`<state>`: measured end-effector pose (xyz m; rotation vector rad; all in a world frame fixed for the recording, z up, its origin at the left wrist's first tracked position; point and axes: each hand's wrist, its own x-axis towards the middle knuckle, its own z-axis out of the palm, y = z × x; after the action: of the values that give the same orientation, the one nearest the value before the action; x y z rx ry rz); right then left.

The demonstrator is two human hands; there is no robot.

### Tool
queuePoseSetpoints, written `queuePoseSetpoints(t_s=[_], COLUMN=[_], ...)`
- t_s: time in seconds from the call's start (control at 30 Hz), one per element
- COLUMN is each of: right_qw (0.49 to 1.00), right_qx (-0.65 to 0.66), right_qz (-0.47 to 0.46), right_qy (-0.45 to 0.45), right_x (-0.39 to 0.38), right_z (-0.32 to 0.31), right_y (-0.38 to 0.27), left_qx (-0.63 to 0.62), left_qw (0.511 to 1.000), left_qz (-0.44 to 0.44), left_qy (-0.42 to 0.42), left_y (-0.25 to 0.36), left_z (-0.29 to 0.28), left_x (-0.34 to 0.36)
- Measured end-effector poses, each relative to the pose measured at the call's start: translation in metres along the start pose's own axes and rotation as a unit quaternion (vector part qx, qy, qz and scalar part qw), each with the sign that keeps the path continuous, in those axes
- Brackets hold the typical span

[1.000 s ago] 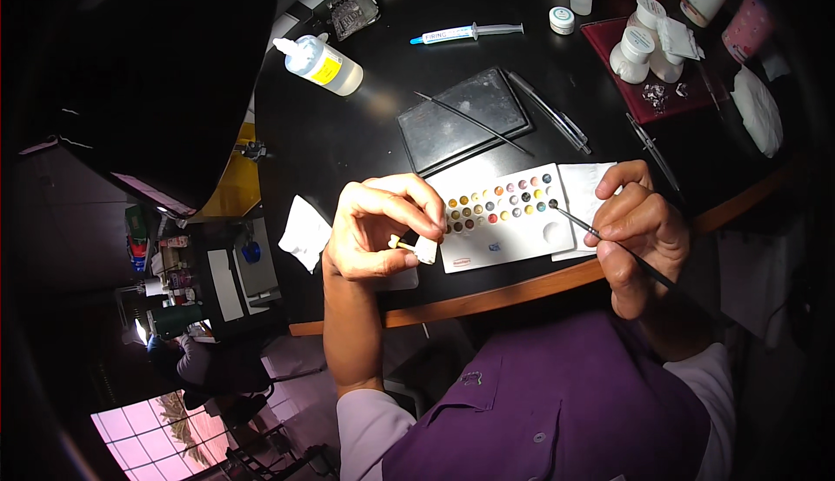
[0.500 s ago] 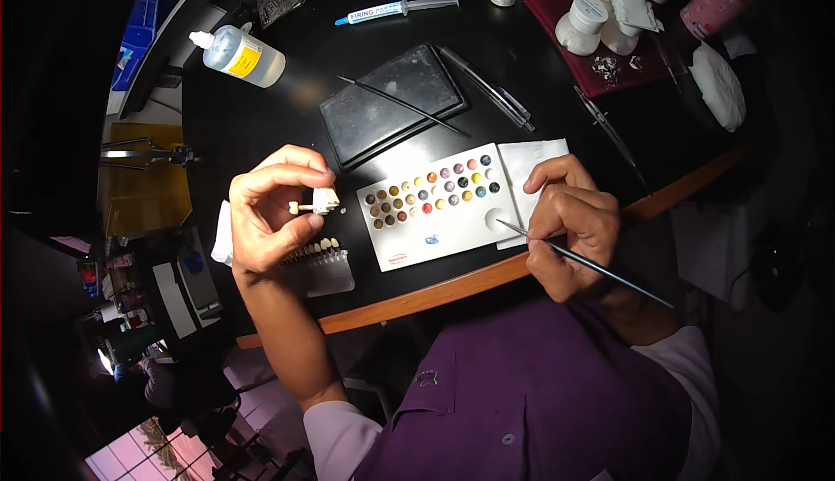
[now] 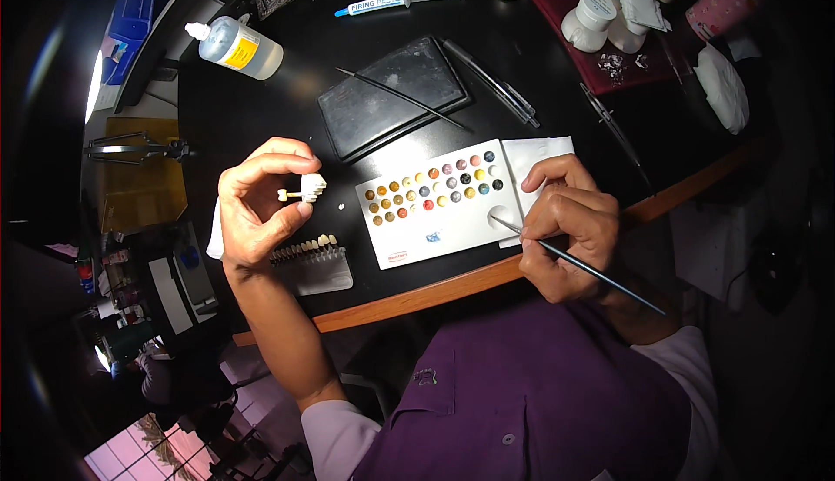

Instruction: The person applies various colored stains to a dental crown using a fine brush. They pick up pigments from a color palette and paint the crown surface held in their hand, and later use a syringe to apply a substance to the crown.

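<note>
Between the thumb and fingertips of my left hand is a small off-white dental model with a short peg, raised above the table. My right hand grips a thin dark paintbrush like a pen. Its tip is at the round shallow well of a white paint palette. Rows of small coloured paint pots fill the palette's upper part, and a blue smear marks its lower part. Below my left hand lies a tooth shade guide, a row of tooth-shaped tabs on a pale holder.
A dark flat case carries another thin brush. Beside it lies a black pen. Farther off are a syringe, a clear bottle and white jars on a red mat. Tweezers lie at right; the wooden table edge runs nearest me.
My left hand has shifted slightly left with the dental model, whose angle has changed a little. The brush tip stays at the palette well, with my right hand nearly still.
</note>
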<state>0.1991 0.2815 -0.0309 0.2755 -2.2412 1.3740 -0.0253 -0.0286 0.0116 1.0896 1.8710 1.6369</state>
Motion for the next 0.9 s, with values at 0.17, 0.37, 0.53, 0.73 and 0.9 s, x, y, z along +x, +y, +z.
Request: queuePoseSetpoints(t_s=[0.17,0.37,0.53,0.73,0.9], right_qw=[1.000,1.000,1.000,1.000,1.000], right_qx=[0.015,0.013,0.011,0.010,0.009], right_qz=[-0.009,-0.001,0.001,-0.005,-0.007], right_qy=[-0.005,-0.006,-0.005,-0.003,-0.002], right_x=[-0.0016,-0.0020,-0.0015,-0.0014,-0.0010], right_z=[-0.0008,-0.0004,-0.0010,-0.0010,0.0003], right_y=[0.0035,0.0020,0.0005,0.0016,0.0007], left_qx=[-0.005,-0.017,-0.026,-0.025,-0.021], left_qw=[1.000,1.000,0.999,0.999,0.999], left_qz=[0.012,0.009,0.005,0.001,-0.004], left_qy=[-0.017,-0.024,-0.027,-0.031,-0.028], left_y=[-0.0014,-0.0022,-0.0011,-0.0003,0.0004], left_z=[0.0015,0.0006,0.0037,0.0043,0.0062], left_x=[0.0019,0.0007,0.0024,0.0027,0.0025])
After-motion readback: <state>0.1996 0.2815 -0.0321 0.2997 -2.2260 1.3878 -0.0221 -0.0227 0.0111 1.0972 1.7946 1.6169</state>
